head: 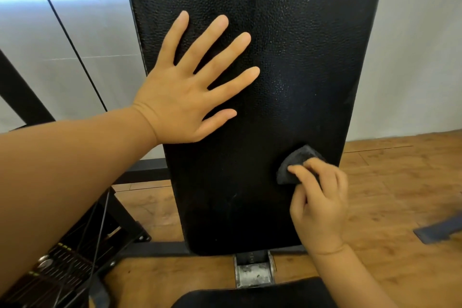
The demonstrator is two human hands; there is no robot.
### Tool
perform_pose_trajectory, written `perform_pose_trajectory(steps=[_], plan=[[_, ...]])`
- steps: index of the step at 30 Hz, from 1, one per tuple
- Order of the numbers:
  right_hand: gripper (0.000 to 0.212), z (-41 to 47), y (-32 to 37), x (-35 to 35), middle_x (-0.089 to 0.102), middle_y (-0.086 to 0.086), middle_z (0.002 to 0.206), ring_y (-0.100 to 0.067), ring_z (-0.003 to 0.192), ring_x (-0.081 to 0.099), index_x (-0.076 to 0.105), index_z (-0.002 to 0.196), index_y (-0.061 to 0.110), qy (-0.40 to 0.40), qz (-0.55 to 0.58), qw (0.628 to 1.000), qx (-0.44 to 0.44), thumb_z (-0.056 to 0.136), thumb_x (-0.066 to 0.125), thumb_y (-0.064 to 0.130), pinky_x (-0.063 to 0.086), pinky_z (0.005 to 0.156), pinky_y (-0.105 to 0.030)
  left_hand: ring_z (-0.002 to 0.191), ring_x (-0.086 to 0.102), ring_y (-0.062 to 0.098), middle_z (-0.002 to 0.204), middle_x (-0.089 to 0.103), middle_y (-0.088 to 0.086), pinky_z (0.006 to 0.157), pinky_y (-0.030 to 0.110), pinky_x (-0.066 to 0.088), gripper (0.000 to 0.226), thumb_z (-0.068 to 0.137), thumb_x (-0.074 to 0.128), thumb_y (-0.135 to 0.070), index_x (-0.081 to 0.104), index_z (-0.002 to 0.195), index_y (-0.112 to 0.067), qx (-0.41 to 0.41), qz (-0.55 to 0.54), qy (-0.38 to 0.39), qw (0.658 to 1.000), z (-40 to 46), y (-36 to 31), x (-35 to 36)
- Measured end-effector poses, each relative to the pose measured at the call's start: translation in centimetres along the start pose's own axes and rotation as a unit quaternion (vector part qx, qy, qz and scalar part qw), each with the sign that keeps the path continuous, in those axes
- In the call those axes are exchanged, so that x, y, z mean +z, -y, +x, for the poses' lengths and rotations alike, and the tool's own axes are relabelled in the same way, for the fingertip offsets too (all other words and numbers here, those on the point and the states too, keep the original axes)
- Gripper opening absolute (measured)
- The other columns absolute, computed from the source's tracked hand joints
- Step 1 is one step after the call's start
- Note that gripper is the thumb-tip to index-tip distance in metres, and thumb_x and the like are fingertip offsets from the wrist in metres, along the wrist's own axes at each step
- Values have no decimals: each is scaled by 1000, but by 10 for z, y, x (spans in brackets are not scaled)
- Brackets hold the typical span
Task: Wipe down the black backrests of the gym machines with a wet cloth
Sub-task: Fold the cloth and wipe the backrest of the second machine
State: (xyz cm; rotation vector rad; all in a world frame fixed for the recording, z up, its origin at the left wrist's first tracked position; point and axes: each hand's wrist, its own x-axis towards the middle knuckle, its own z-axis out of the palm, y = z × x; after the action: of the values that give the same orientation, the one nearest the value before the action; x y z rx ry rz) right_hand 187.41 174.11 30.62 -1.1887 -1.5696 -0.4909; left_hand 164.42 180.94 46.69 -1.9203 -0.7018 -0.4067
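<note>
Backrest [287, 70]: black pebbled vinyl pad, fills centre of view, tilted away toward the top, narrowing toward its lower end just above the seat pad [250, 295]. Surface shows faint sheen and streaks; cannot tell wet from dry.

Cloth [296, 165]: small dark grey wad, pressed against the backrest low on its right side, near the right edge.

Right hand [322, 207]: fingers curled, fingertips [293, 170] pinching and pressing the cloth onto the pad.

Left hand [192, 87]: flat, fingers straight and spread, palm against the pad's left side at mid height; holds nothing. Judged to be bracing the pad.

Step in hand (judgement): wiping this backrest, working the lower right portion.

Next move calls for: stroking the cloth across the remaining lower area and under where the left hand lies, so that hand must lift or shift. Keep firm pressure; the small wad covers little per pass, so overlap the strokes.

Surroundings: black steel frame [25, 97], cable [67, 35], weight stack [65, 270] lower left, metal bracket [253, 270] below the pad, wooden floor [400, 195].
</note>
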Motion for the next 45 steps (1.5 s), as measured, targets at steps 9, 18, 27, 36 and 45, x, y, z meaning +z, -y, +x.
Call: perform_pose_trajectory(steps=[9, 18, 27, 36, 45], plan=[[25, -33, 3, 6, 50, -6, 109, -28, 93, 47, 55, 100, 16, 20, -22, 999, -36, 87, 43, -2, 47, 78, -38, 136, 24, 48, 152, 31, 11, 104, 72, 10, 50, 98, 42, -33, 34, 146, -21, -17, -25, 7, 1000, -15, -31, 2], [26, -26, -2, 5, 52, -6, 107, -29, 93, 49, 58, 100, 14, 23, -8, 998, -53, 90, 41, -3, 42, 84, -33, 137, 21, 44, 153, 26, 9, 105, 68, 5, 51, 99, 38, -35, 28, 148, -23, -17, -41, 11, 999, -31, -51, 11], [29, -28, 12, 9, 65, -16, 98, -33, 86, 53, 65, 95, 10, -1, -7, 1000, -24, 84, 47, -9, 34, 90, -20, 135, 28, 46, 152, 31, 9, 103, 69, 8, 50, 99, 37, -35, 30, 147, -23, -17, -34, 16, 999, -31, -52, 8], [24, -51, 2, 3, 51, -8, 110, -28, 97, 51, 58, 109, 15, 90, 14, 992, -88, 87, 56, 7, 45, 87, -35, 135, 28, 47, 152, 31, 10, 103, 70, 10, 51, 99, 37, -35, 30, 148, -23, -17, -27, 15, 999, -32, -52, 9], [20, -27, 28, 12, 64, -18, 93, -25, 84, 56, 68, 105, 7, 35, 56, 995, -80, 87, 61, 1, 45, 78, -26, 133, 31, 48, 150, 34, 10, 101, 70, 11, 49, 99, 38, -34, 33, 146, -22, -18, -25, 3, 1000, -30, -53, 8]])
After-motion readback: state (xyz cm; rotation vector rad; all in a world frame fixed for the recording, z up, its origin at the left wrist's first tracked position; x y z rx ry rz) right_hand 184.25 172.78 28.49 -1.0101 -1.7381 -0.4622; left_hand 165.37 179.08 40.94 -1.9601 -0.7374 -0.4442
